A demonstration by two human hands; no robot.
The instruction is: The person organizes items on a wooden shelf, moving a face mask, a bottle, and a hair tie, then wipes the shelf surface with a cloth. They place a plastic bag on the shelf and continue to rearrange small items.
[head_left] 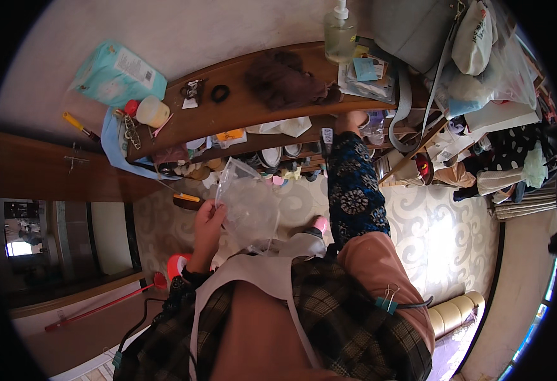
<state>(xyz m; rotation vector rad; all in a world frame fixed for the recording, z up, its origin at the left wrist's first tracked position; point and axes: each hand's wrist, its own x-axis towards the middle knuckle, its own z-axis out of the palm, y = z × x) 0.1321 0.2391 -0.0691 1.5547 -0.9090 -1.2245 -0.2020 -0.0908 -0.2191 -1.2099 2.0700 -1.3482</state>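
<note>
A clear plastic bag hangs from my left hand, its top edge pinched between thumb and fingers. It looks slack, and I cannot make out anything inside. My right arm, in a dark blue patterned sleeve, stretches forward to the shelf unit. Only the back part of my right hand shows, just below the front edge of the brown wooden top board. Its fingers are hidden under the board. Close beside it, on the level below, stands a clear bottle with a purple tint.
On the top board lie a dark brown cloth, a black hair tie and a pump bottle. A teal package stands at its left end. Shoes fill the lower shelves. Bags hang at the right.
</note>
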